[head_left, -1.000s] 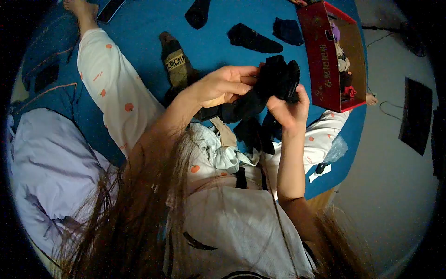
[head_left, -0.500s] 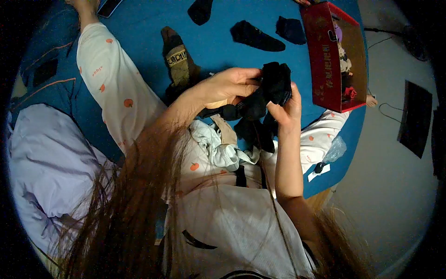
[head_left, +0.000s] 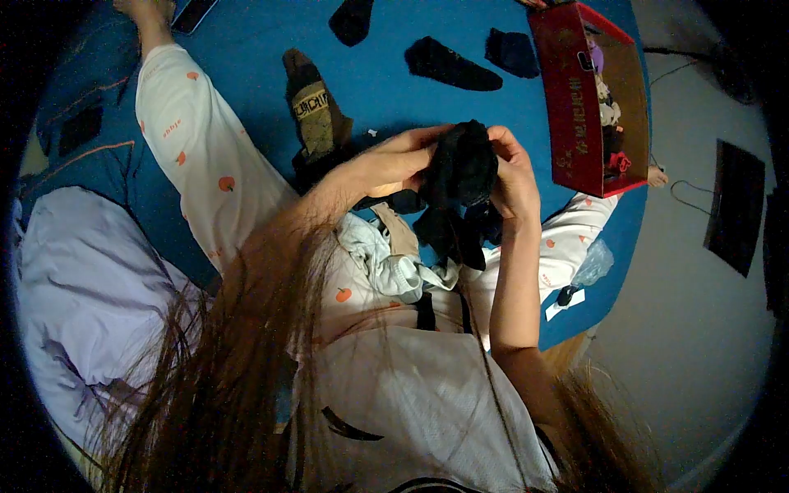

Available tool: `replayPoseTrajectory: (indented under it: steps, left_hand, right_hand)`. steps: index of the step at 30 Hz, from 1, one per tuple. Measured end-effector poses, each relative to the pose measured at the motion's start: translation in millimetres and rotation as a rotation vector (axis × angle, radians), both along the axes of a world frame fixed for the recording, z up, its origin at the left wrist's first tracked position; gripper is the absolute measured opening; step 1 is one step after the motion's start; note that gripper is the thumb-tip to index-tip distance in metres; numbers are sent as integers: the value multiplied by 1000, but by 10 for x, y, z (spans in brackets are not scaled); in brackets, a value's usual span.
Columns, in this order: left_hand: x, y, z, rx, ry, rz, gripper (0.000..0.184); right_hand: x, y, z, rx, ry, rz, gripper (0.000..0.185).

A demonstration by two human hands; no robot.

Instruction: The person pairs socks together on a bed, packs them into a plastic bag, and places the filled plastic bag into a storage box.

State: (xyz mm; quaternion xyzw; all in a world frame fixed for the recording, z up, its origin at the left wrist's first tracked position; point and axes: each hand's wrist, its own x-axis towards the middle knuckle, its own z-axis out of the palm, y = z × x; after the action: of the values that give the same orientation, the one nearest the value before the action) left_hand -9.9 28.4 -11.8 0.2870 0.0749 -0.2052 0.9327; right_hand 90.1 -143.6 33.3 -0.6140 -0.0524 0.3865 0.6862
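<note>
Both my hands are closed on a black sock [head_left: 464,168] held above my lap. My left hand [head_left: 399,164] grips it from the left, its fingertips partly behind the cloth. On the other side my right hand [head_left: 516,177] pinches its upper right edge. Below, more dark socks [head_left: 450,234] lie in my lap beside a pile of white and beige cloth items [head_left: 390,251]. A brown patterned sock [head_left: 314,111] rests on the blue sheet [head_left: 238,99] to the left.
Farther out lie a black sock [head_left: 352,20], a long black sock [head_left: 452,64] and a dark blue sock [head_left: 511,53]. A red box [head_left: 563,107] with mixed items stands at upper right. Lilac bedding [head_left: 90,287] is bunched at left; a plastic bag [head_left: 593,264] sits at right.
The black sock has moved slightly left and down and now hangs more spread between my hands. My right hand has turned inward, its fingers now over the sock's top edge.
</note>
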Motion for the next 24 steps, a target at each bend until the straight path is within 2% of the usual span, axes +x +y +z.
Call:
replayPoseTrajectory:
  steps: [4,5,6,8,11,14,16,17,20,21,22,24]
  left_hand:
    - [-11,-119,68,124,-108,6,53]
    - [13,-131,120,160,-203,-19,58]
    - [28,-197,112,210,-217,21,58]
    - [41,-335,64,312,-244,105,60]
    - [-4,-422,81,313,-83,192,60]
    - [-11,-375,80,336,-96,246,52]
    - [41,-270,-1,364,-131,230,47]
    - [59,-244,-36,270,-95,256,42]
    - [100,-104,-16,132,-70,178,41]
    - [106,-74,0,91,-87,139,43]
    - [110,-51,17,50,-104,100,45]
    - [103,-32,61,-5,-142,23,49]
  right_hand:
    - [-55,134,-69,-238,-496,-11,33]
    - [-87,136,-52,-357,-699,18,34]
    - [-213,249,161,-695,-918,0,31]
    - [-249,200,30,-716,-1025,-64,27]
    - [-330,208,3,-662,-906,-212,22]
    - [-399,155,-45,-603,-1036,-245,22]
    - [-444,107,7,-583,-1061,-126,23]
    - [-464,75,45,-572,-1073,-65,25]
    - [-468,-15,216,-191,-244,-116,32]
    - [-420,-31,262,-20,-130,-202,35]
    - [-399,14,361,-6,-147,-233,36]
    - [-277,-128,313,69,108,-92,36]
